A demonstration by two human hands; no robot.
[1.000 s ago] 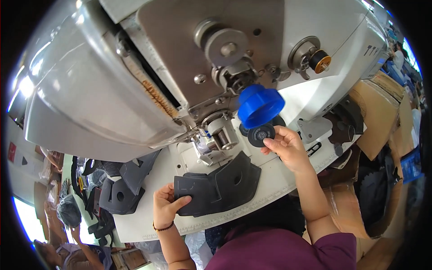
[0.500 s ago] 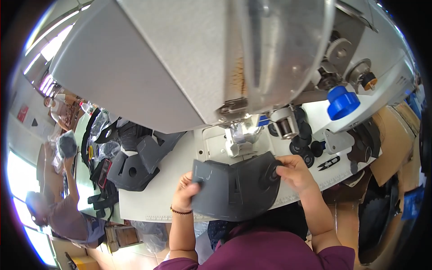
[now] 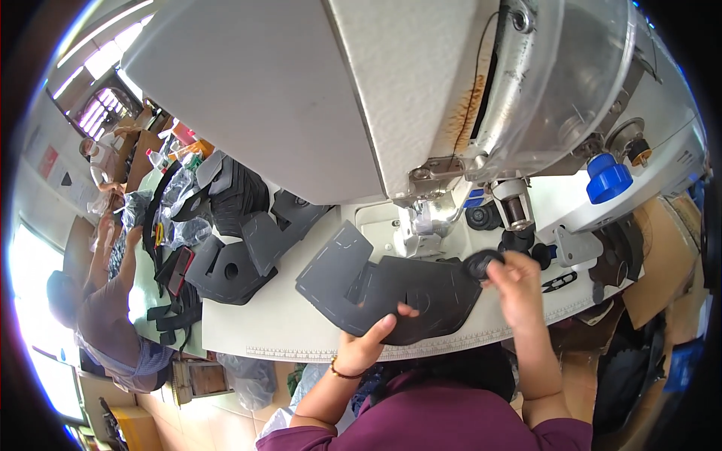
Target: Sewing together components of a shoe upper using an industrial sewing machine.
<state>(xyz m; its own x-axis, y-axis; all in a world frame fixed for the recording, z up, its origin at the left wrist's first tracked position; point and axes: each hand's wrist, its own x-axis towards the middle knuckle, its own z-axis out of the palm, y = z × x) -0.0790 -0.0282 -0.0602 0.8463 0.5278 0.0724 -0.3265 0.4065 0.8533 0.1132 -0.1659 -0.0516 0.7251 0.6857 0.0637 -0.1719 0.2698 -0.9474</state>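
A dark grey fabric-like panel (image 3: pixel 444 297) with a slot and chalk-like marks is held above the white table's front edge. My left hand (image 3: pixel 365 347) grips its lower edge, thumb on top. A fingertip shows through an opening in the panel. A round black ringed disc (image 3: pixel 475 264) is pinched in my right hand (image 3: pixel 517 289), at the panel's right end; whether the two touch I cannot tell. Just beyond the panel is the sewing machine's lit needle area (image 3: pixel 425 225). More black discs (image 3: pixel 483 216) lie beside it.
The grey machine head (image 3: pixel 263 90) fills the top, with a blue knob (image 3: pixel 608 179) at right. Cut dark panels (image 3: pixel 229 270) pile up at left, near a phone (image 3: pixel 180 270). Thread snips (image 3: pixel 559 282) lie at right. Another person (image 3: pixel 113 323) works at far left.
My left hand has shifted from the panel's left edge to its lower middle. The disc, earlier against the panel's right part, is now at its right end in my right hand. The view has shifted.
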